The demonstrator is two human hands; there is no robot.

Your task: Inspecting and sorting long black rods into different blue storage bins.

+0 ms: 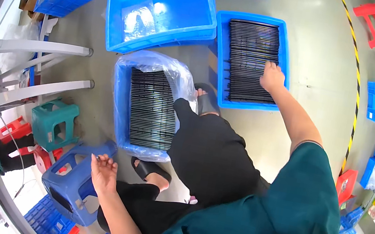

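My right hand (273, 77) reaches into a blue crate (286, 54) at the upper right, its fingers pinched at the right ends of the thin black strips (251, 63) lying there in a close row. The strip under the fingertips is partly covered by the hand. My left hand (104, 172) hangs low on the left beside a blue plastic stool (67, 181), fingers curled. A small dark spot shows at its fingertips, too small to name. Between my hands, a second blue crate (119, 120) lined with clear plastic holds more black strips (151, 108).
A large blue bin (187, 6) with clear plastic inside stands ahead. A green stool (53, 123) and white metal legs (36, 90) are at the left. My black-clad knee (210, 156) lies between the crates. Yellow-black floor tape (355, 96) runs along the right.
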